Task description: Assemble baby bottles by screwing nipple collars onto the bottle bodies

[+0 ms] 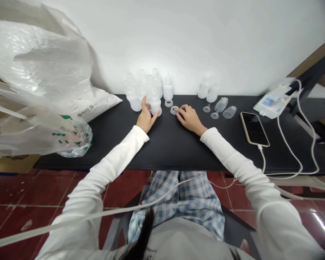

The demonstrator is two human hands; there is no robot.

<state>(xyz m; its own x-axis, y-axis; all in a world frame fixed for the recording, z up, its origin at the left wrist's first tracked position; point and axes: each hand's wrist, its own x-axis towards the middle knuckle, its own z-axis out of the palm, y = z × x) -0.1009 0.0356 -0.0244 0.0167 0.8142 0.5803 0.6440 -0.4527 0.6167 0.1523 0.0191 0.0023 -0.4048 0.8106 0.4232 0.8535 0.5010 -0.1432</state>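
Note:
My left hand (147, 117) wraps the lower part of a translucent plastic baby bottle (155, 106), thumb on one side and fingers on the other. Several similar bottles (132, 95) stand crowded behind it, some tilted. My right hand (190, 119) lies on the black tabletop (162, 151), its fingertips against a clear plastic ring (174, 110). Beyond that ring, a lone bottle (168, 88) stands behind a second ring (168, 103). Further right lie clear silicone teats (206, 108) and clear bottle hoods (222, 104).
Two frosted bottles (208, 90) stand against the white wall (206, 43). A smartphone (254, 129) lies face up on a white cable (289, 144), near a white packet (271, 103). A large plastic bag (35, 72) and a white sack (97, 106) crowd the table's left end.

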